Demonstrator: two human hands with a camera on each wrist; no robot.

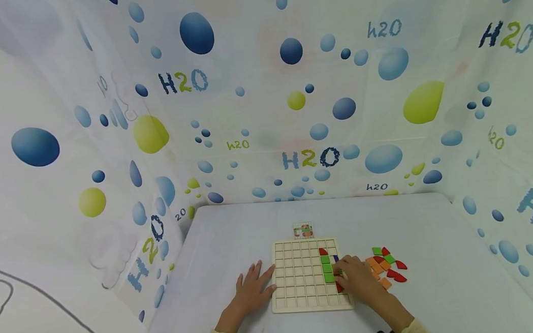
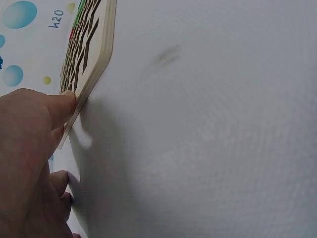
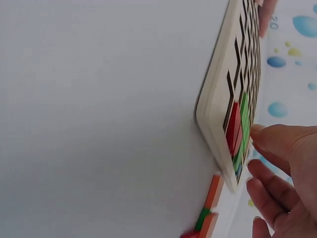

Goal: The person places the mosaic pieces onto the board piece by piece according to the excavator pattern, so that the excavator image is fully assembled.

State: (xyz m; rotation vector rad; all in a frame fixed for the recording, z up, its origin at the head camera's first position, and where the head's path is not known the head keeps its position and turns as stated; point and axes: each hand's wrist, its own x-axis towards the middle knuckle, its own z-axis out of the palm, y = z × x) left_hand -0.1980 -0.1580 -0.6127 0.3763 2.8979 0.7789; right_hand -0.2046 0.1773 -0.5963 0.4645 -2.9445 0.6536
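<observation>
A wooden grid board [image 1: 300, 298] lies on the table, with red, green and blue tiles set in its right-hand columns. My left hand [image 1: 254, 288] rests at its left edge, fingers spread; in the left wrist view the thumb [image 2: 63, 106] touches the rim. Over the right columns, my right hand [image 1: 358, 279] has its thumb and bent fingers at the tiles. A column of green tiles [image 1: 327, 268] runs below a red piece [image 1: 323, 251], and another red piece [image 3: 234, 130] sits near the board's corner. I cannot tell whether the right fingertips pinch a tile.
Loose orange, red and green tiles [image 1: 388, 258] lie on the table right of the board, partly behind my right hand. A small printed pattern card [image 1: 303, 230] sits just beyond the board's far edge. A patterned curtain [image 1: 263, 110] encloses the white table [image 1: 224, 230].
</observation>
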